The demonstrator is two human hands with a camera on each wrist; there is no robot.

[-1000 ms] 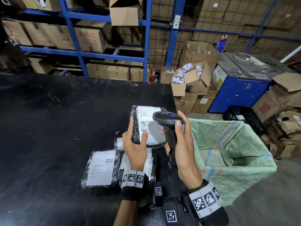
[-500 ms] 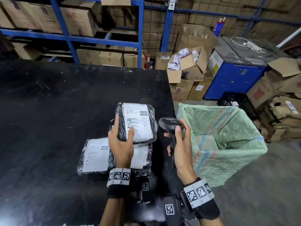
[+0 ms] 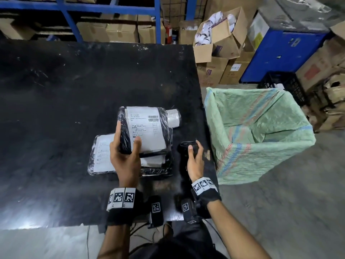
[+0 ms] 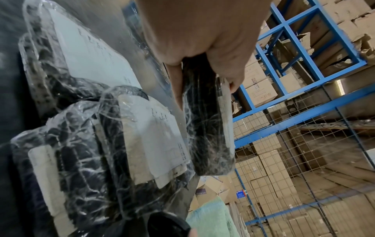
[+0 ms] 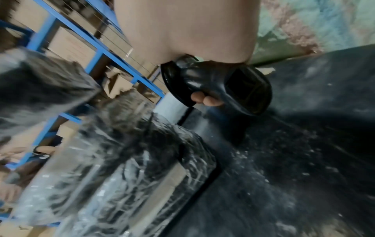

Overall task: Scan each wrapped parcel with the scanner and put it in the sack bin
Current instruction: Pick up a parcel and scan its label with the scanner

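My left hand (image 3: 127, 146) grips a black wrapped parcel (image 3: 147, 128) with a white label, thumb on the label and fingers round its left edge; the same parcel (image 4: 209, 128) shows edge-on in the left wrist view. It hangs over several more wrapped parcels (image 3: 104, 154) lying on the black table (image 3: 56, 109). My right hand (image 3: 194, 157) holds the black scanner (image 3: 184, 146) low at the table's right edge; the right wrist view shows fingers curled round the scanner (image 5: 219, 86), its window facing the table. The green sack bin (image 3: 261, 146) stands open right of the table.
Blue shelving (image 3: 112, 8) with cardboard boxes runs behind the table. Open cartons (image 3: 218, 40), a blue cabinet (image 3: 283, 51) and a black crate (image 3: 283, 81) stand behind the sack. A white roll (image 3: 173, 118) lies beyond the held parcel. Bare concrete floor (image 3: 280, 212) lies at the right.
The scanner has dropped from beside the parcel's label down to the table's right edge. My left hand still grips the parcel, which now lies flatter and lower over the pile.
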